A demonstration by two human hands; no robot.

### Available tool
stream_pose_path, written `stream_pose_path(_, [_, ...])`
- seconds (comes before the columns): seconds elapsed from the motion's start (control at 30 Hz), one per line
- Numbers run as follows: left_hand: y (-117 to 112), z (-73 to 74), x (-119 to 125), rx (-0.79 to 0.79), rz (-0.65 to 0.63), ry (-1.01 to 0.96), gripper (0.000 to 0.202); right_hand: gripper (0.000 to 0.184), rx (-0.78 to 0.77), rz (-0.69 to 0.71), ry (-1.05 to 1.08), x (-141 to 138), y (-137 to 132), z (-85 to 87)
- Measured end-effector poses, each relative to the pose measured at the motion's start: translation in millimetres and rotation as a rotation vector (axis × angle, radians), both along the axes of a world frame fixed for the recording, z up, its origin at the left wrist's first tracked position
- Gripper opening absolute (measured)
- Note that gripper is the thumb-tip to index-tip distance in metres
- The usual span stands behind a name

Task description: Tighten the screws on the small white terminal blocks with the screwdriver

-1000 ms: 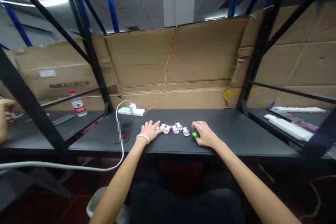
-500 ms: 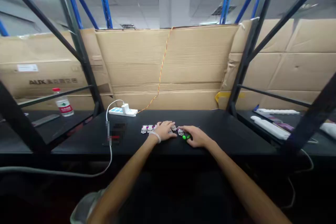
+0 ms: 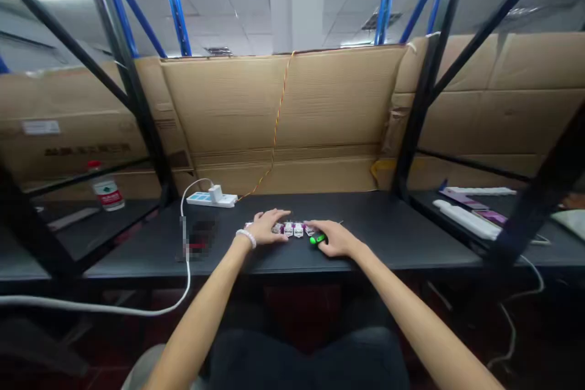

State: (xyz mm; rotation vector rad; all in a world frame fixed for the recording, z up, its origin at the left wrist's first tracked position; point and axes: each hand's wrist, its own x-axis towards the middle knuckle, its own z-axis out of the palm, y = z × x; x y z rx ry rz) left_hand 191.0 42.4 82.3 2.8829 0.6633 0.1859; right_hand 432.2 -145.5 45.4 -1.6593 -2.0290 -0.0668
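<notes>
A row of small white pieces with purple parts [image 3: 293,230] lies on the black tabletop [image 3: 375,219] between my hands; what they are is too small to tell. My left hand [image 3: 266,230], with a pale bead bracelet [image 3: 247,237] at the wrist, rests over the row's left part, its fingers spread and hiding some pieces. At the right end, my right hand [image 3: 337,237] touches the last piece with its fingertips. A slim green and black tool [image 3: 319,239] sits between its thumb and palm, the kind not clear.
A white power strip [image 3: 210,198] with a plugged-in charger stands at the back left, its white cable [image 3: 186,268] hanging over the front edge. A blurred dark object [image 3: 198,244] lies nearby. Black posts [image 3: 414,128] and a cardboard wall [image 3: 283,109] bound the bench. A bottle [image 3: 108,189] stands left.
My left hand has slid left along the row, uncovering middle pieces. The pieces at the right, skewed before, now lie in a straighter line. My right hand stays at the right end.
</notes>
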Motion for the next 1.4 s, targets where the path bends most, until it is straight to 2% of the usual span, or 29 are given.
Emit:
stream_pose_path(0.13, [16,4.0,-30,0.0,0.143,0.052,0.086,0.08,-0.004,-0.01,0.012,-3,4,-2.0])
stream_pose_path(0.23, [16,1.0,-38,-0.026,0.157,0.073,0.074,0.08,-0.003,-0.028,0.017,-7,8,-0.9])
stream_pose_path(0.33, [5,-6.9,-33,-0.026,0.187,0.061,0.065,0.079,-0.008,-0.062,0.017,-13,12,0.4])
stream_pose_path(0.5, [-13,-18.6,-14,-0.017,0.349,0.027,0.065,0.08,-0.031,-0.115,0.012,-16,19,-1.3])
stream_pose_path(0.6, [-20,-20.6,-2,-0.025,0.459,0.014,0.067,0.074,-0.046,-0.131,0.015,-16,24,-2.8])
stream_pose_path(0.7, [-25,-20.9,8,-0.03,0.546,0.002,0.07,0.061,-0.052,-0.133,0.021,-15,28,-3.3])
stream_pose_path(0.77, [-26,-21.3,12,-0.032,0.583,-0.002,0.07,0.056,-0.053,-0.122,0.024,-16,29,-2.8])
stream_pose_path(0.83, [-27,-22.0,13,-0.024,0.592,-0.008,0.07,0.058,-0.048,-0.107,0.026,-15,27,-1.6])
stream_pose_path(0.9, [-30,-22.6,12,0.02,0.568,-0.035,0.068,0.066,-0.038,-0.09,0.03,-15,22,0.3])
stream_pose_path(0.97, [-34,-22.3,13,0.072,0.466,-0.091,0.068,0.064,-0.024,-0.066,0.035,-15,15,2.9])
stream_pose_path(1.1, [-49,-19.5,25,0.039,0.03,-0.161,0.069,0.038,0.008,-0.004,0.052,-17,-4,11.3])
stream_pose_path(1.17, [-55,-18.2,36,0.026,-0.101,-0.136,0.064,0.033,0.042,0.007,0.072,-16,-14,18.2])
stream_pose_path(1.3, [-62,-16.8,52,0.02,-0.133,-0.129,0.051,0.034,0.151,-0.016,0.159,-11,-37,39.3])
stream_pose_path(1.4, [-66,-17.1,47,0.029,-0.131,-0.161,0.04,0.024,0.268,-0.063,0.292,-7,-52,56.8])
